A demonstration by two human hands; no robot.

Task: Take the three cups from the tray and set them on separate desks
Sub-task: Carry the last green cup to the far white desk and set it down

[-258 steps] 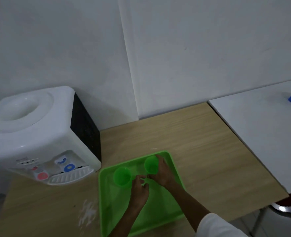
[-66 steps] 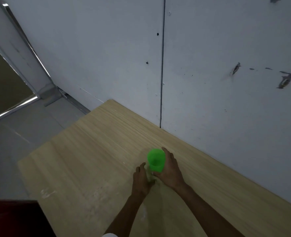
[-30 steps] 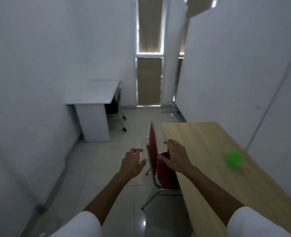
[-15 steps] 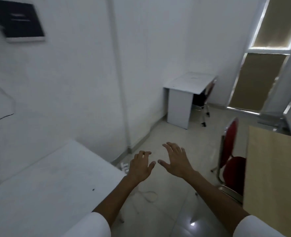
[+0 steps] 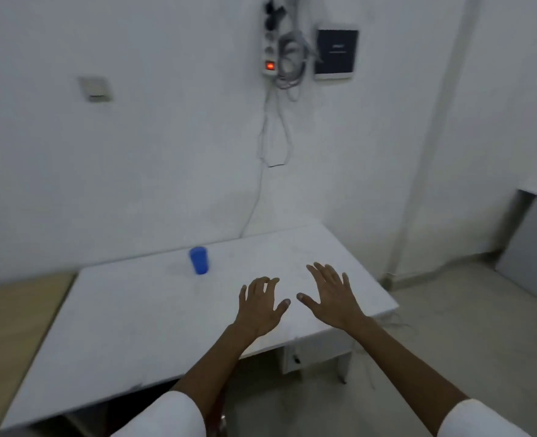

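Both my hands are empty: my left hand and right hand hover with fingers spread over the near right part of the white desk. A blue cup stands upright on that desk, far and to the left, well apart from my fingers. It looks like light, stiff plastic, probably smooth, so I would wrap it around the middle of its wall. The tray is out of view

One blue cup stands on one white counter; one wooden counter adjoins it. Two empty hands, left and right.
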